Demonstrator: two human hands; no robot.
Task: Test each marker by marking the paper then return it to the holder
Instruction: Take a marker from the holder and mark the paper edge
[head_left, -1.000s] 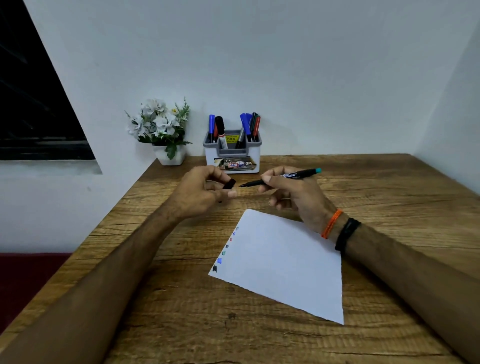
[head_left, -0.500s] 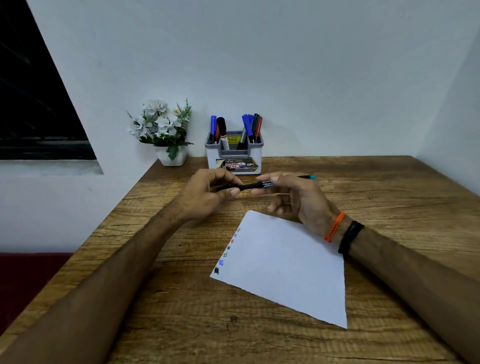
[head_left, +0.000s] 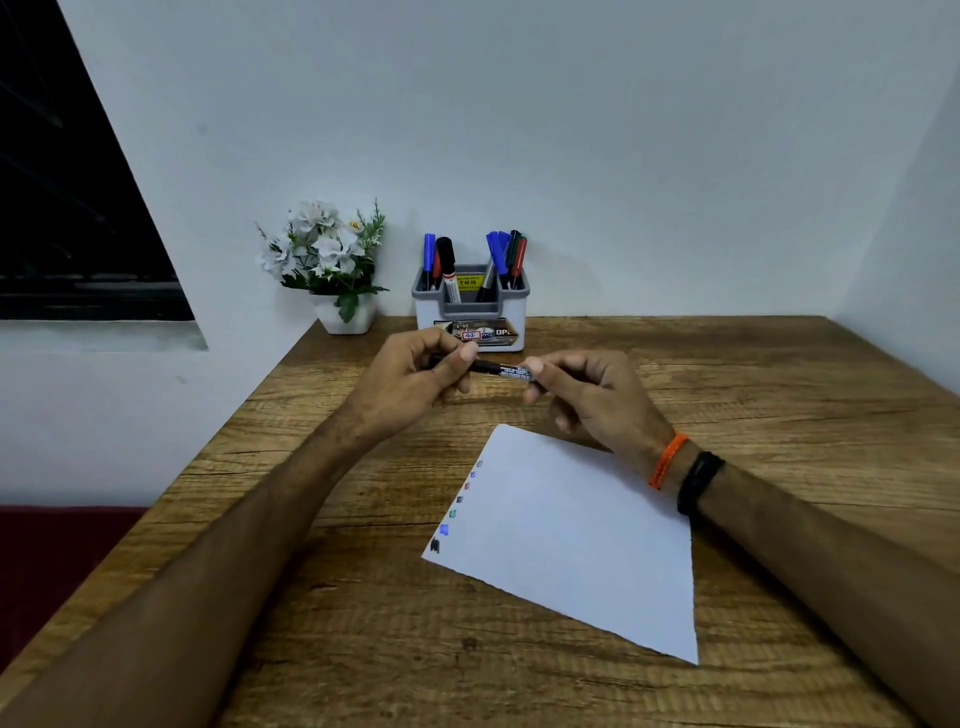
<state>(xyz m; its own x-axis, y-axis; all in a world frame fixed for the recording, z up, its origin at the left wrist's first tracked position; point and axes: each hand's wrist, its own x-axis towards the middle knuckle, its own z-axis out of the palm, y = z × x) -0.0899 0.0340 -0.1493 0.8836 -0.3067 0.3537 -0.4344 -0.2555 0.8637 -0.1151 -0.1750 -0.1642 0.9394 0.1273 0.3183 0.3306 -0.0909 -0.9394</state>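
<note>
Two bare forearms, no sleeves in view. Right wrist: thin orange thread band (head_left: 667, 461), worn nearest the hand. Beside it, a wider black wristband (head_left: 698, 482).

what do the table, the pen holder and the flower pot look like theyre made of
Table: wood or wood-look laminate, matte; brown grain streaks show, but I cannot tell which.
Pen holder: moulded plastic probably, grey rim over a white body, smooth with rounded corners.
Flower pot: white and smooth, ceramic or plastic; too small to tell.
</note>
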